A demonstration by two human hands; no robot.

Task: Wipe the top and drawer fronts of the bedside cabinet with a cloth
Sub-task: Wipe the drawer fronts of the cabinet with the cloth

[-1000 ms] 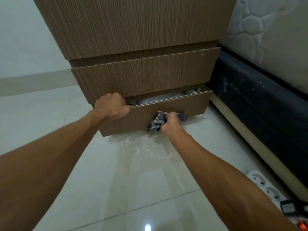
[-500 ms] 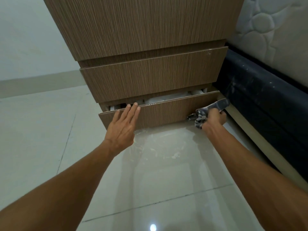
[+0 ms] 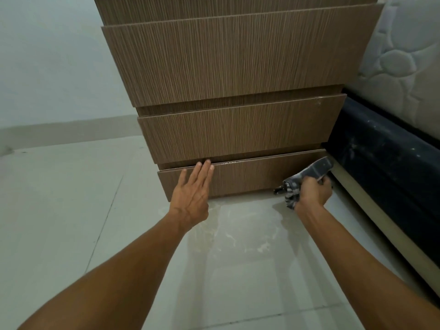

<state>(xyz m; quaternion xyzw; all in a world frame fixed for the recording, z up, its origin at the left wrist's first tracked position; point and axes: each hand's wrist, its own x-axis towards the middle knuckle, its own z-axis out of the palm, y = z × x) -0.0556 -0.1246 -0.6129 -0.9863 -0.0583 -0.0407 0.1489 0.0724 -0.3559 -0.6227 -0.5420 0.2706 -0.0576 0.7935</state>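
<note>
The wood-grain bedside cabinet (image 3: 233,58) fills the upper middle, with stacked drawer fronts. Its bottom drawer front (image 3: 247,177) sits nearly flush with only a thin gap above it. My left hand (image 3: 192,191) lies flat against the left part of that front, fingers straight, fingertips at its top edge. My right hand (image 3: 313,192) grips a bunched grey patterned cloth (image 3: 307,178) at the drawer's lower right corner, just above the floor. The cabinet's top is out of view.
Pale floor tiles (image 3: 71,210) spread to the left and toward me, with whitish smears (image 3: 238,225) in front of the cabinet. A dark bed base (image 3: 385,158) and quilted white mattress (image 3: 404,55) stand close on the right. A pale wall is behind at left.
The bottom drawer went from pulled out to nearly closed. My left hand let go of its top edge and flattened against the front. My right hand carried the cloth from the middle to the right corner.
</note>
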